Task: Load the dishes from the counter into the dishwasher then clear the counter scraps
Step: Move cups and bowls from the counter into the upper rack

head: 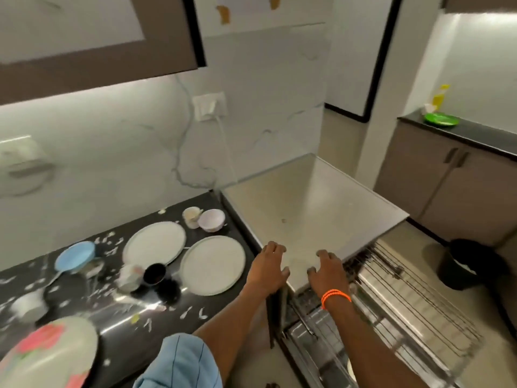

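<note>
green plate on far counter | black bin on floor

I stand facing a white marble-look wall veined in grey, and I place the rest from it. A wall socket is fixed to it, a white cord hanging down. Above it a brown upper cabinet casts a strip of light (bright along its underside). Right of it, beige lower cabinets carry a dark top. On the pale floor below those stands a black bin.
</note>
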The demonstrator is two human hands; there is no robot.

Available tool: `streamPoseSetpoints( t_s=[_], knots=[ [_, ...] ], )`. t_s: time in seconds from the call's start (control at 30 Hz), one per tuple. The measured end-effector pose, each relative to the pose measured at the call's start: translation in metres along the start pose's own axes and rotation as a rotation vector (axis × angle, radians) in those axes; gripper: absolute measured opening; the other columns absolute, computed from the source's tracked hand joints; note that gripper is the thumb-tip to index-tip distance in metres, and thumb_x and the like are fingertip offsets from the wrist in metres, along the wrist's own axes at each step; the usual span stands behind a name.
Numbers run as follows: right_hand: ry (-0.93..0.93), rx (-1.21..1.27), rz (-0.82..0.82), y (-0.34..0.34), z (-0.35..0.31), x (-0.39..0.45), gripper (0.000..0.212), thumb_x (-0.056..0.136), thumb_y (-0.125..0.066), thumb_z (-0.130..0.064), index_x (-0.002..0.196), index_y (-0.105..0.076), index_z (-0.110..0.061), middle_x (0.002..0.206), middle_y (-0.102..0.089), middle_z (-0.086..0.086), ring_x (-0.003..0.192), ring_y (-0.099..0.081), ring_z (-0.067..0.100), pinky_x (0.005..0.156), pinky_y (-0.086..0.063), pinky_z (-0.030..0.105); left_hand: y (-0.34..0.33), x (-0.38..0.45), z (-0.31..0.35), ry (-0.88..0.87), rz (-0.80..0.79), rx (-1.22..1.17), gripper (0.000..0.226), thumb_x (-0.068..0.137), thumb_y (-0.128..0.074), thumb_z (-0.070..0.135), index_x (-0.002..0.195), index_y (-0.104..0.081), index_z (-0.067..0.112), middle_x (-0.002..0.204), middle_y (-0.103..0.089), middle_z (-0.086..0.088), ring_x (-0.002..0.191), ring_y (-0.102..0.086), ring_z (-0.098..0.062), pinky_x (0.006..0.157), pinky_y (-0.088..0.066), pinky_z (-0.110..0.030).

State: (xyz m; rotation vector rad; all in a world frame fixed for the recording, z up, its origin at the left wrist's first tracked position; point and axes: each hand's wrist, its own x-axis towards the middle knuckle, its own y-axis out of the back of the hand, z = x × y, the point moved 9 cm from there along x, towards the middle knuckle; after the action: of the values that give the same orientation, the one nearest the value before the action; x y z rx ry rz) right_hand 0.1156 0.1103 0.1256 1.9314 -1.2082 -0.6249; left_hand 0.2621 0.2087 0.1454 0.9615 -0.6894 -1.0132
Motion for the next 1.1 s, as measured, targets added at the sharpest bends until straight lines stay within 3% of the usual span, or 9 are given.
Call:
streamPoseSetpoints(
  t_s=[0.23, 0.4, 0.53, 0.63, 0.8, 1.1],
  knots=[
    [0.247, 0.004, -0.134, -0.068, -0.122, -0.029, 0.041, 0.082, -0.065, -0.016, 0.122, -0.058, -0.010, 0.116, -0.060, 0.014, 0.110, -0.052, 0.033, 0.088, -0.049, 0.040, 0.072, -0.083, -0.112, 0.259, 0.153, 0.018, 0.050, 0.087, -0.066, 0.030, 0.134, -0.053, 0.018, 0.135, -0.048, -0.002, 0.123, -0.052, -0.024, 0.098, -0.048, -0.039],
    [0.411, 0.029, -0.221, -0.116, -0.215, -0.046, 0.046, 0.078, -0.069, -0.015, 0.123, -0.061, -0.007, 0.122, -0.061, 0.016, 0.114, -0.055, 0.036, 0.096, -0.048, 0.041, 0.123, -0.136, -0.193, 0.428, 0.253, 0.023, 0.051, 0.088, -0.068, 0.033, 0.135, -0.051, 0.022, 0.138, -0.046, 0.001, 0.122, -0.054, -0.020, 0.098, -0.051, -0.037],
    [0.492, 0.031, -0.235, -0.151, -0.279, -0.057, 0.044, 0.079, -0.070, -0.018, 0.121, -0.061, -0.009, 0.121, -0.062, 0.014, 0.114, -0.055, 0.034, 0.098, -0.047, 0.041, 0.158, -0.170, -0.251, 0.497, 0.338, 0.023, 0.043, 0.087, -0.069, 0.032, 0.126, -0.053, 0.023, 0.129, -0.049, 0.001, 0.114, -0.056, -0.020, 0.094, -0.053, -0.036],
    [0.548, 0.066, -0.252, -0.178, -0.319, -0.070, 0.041, 0.081, -0.069, -0.018, 0.121, -0.061, -0.011, 0.119, -0.063, 0.011, 0.111, -0.057, 0.032, 0.096, -0.048, 0.040, 0.173, -0.191, -0.299, 0.548, 0.364, 0.011, 0.048, 0.089, -0.069, 0.033, 0.132, -0.051, 0.023, 0.133, -0.047, 0.003, 0.117, -0.054, -0.016, 0.097, -0.052, -0.034],
    [0.574, 0.040, -0.306, -0.221, -0.350, -0.084, 0.041, 0.081, -0.069, -0.013, 0.121, -0.061, -0.010, 0.115, -0.062, 0.010, 0.109, -0.057, 0.030, 0.092, -0.049, 0.037, 0.176, -0.220, -0.354, 0.623, 0.334, 0.023, 0.052, 0.090, -0.067, 0.035, 0.137, -0.050, 0.019, 0.132, -0.047, 0.000, 0.121, -0.053, -0.020, 0.100, -0.049, -0.035],
    [0.481, -0.039, -0.481, -0.281, -0.353, -0.084, 0.055, 0.075, -0.077, -0.023, 0.125, -0.053, -0.019, 0.124, -0.057, 0.006, 0.114, -0.054, 0.025, 0.096, -0.051, 0.036, 0.151, -0.219, -0.402, 0.710, 0.264, -0.024, 0.055, 0.087, -0.066, 0.037, 0.137, -0.047, 0.022, 0.135, -0.045, -0.001, 0.123, -0.050, -0.021, 0.100, -0.050, -0.040]
  ],
)
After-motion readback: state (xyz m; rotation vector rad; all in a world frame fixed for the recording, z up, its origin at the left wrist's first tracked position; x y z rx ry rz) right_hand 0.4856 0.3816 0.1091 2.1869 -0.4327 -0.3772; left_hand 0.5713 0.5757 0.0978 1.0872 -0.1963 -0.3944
